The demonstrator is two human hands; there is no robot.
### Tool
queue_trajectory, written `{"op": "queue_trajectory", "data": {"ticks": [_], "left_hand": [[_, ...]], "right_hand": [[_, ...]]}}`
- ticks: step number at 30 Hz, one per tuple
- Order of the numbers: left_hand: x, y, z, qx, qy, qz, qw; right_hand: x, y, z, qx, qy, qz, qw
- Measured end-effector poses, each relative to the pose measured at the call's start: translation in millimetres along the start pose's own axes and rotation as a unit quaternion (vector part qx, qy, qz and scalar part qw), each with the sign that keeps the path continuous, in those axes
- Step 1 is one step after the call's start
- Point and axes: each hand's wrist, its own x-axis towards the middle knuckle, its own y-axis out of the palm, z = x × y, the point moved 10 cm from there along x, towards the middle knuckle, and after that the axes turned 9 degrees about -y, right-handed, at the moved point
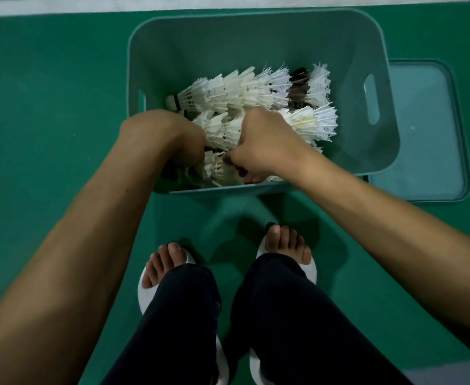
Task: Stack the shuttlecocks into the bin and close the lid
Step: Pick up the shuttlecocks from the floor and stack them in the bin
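Green court floor [47,107], white line at 12 o'clock: brittle feathers under two tight grips.
The teal bin [256,37] sits at centre, and its lid [422,120] lies flat on the floor at the bin's 3 o'clock, not yet fitted. The shuttlecocks [242,90] lie in nested rows inside. Left hand [181,137] and right hand [264,140] reach in at the bin's 6 o'clock wall, fingers clenched round one row. Too hard a squeeze may snap feathers. An uneven push could buckle the row and scatter it. Rows piled high would stop the lid seating.
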Motion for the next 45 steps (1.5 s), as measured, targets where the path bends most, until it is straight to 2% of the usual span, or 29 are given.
{"op": "queue_trajectory", "data": {"ticks": [5,8,10,14,18,24,28,35,41,45], "left_hand": [[-18.8,-5.7,-18.3,0.012,0.045,-0.019,0.999],[-19.3,-5.6,-13.6,0.034,0.024,-0.035,0.999],[-19.1,-9.7,-12.9,0.008,0.021,-0.067,0.997],[-17.2,-27.5,-18.3,-0.046,0.066,-0.181,0.980],[-13.6,-25.5,-17.0,-0.050,0.084,-0.173,0.980],[-20.2,-22.5,-18.0,-0.089,0.111,-0.132,0.981],[-30.2,-29.5,-21.7,-0.102,0.127,-0.181,0.970],[-29.2,-23.3,-16.5,-0.068,0.083,-0.210,0.972],[-32.9,-22.5,-15.4,-0.077,0.080,-0.191,0.975],[-36.7,-28.2,-14.9,-0.066,0.086,-0.230,0.967]], "right_hand": [[-4.1,10.5,-32.4,0.158,0.124,0.035,0.979],[-11.0,12.4,-41.8,0.231,0.152,0.050,0.960],[-12.7,10.5,-46.4,0.259,0.166,0.052,0.950],[-15.7,11.5,-46.6,0.290,0.190,0.091,0.934],[-17.7,10.6,-51.4,0.314,0.204,0.110,0.921],[-18.6,0.6,-62.1,0.301,0.205,0.098,0.926],[-17.0,-5.9,-63.1,0.274,0.194,0.096,0.937],[-10.6,-1.9,-62.2,0.085,0.151,0.116,0.978],[-12.2,-9.6,-63.2,0.097,0.133,0.110,0.980],[-13.2,-17.4,-62.3,0.135,0.117,0.088,0.980]]}}
